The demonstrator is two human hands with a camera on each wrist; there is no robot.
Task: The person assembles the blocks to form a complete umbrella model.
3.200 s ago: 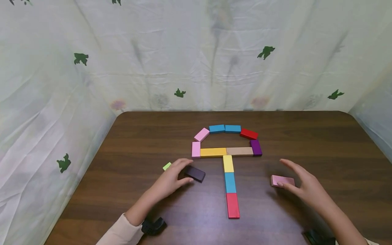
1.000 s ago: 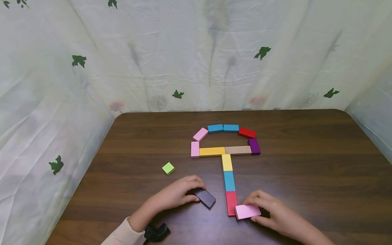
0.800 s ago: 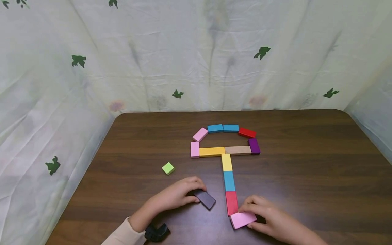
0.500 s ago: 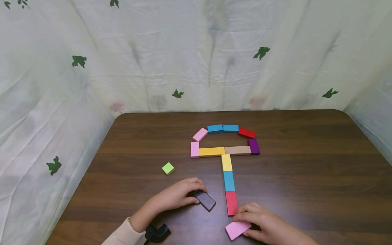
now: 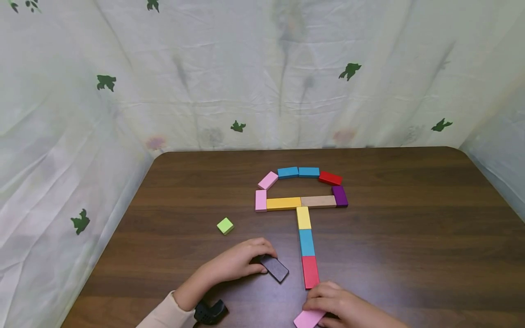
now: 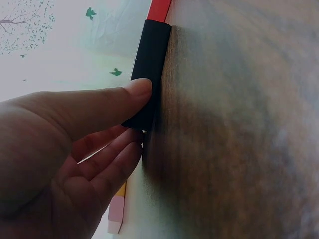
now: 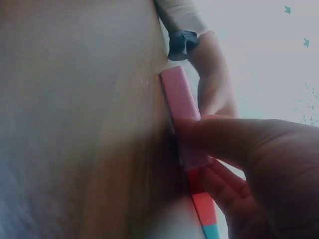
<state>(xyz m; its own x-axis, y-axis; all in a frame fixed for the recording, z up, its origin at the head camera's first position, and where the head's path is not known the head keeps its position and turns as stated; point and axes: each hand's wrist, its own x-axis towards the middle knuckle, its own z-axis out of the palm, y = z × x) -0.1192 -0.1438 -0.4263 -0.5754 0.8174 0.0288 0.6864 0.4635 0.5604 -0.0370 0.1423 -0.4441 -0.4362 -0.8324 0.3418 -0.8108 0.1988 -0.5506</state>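
Note:
My left hand pinches a black block between thumb and fingers, low at the table left of the column of blocks. In the left wrist view the thumb lies across this block's near end. My right hand pinches a pink block at the bottom edge of the head view, just below the column's red block. Above that red block follow a blue block and a yellow block. The right wrist view shows the pink block gripped by thumb and fingers.
A ring of blocks lies farther back: a long yellow block, a tan block, a purple block, a red block, two blue and two pink ones. A small green block lies left on the brown table.
My left hand went from reaching at the black block to holding it nearer the column. My right hand took the pink block from the right and carried it left, then down below the red block.

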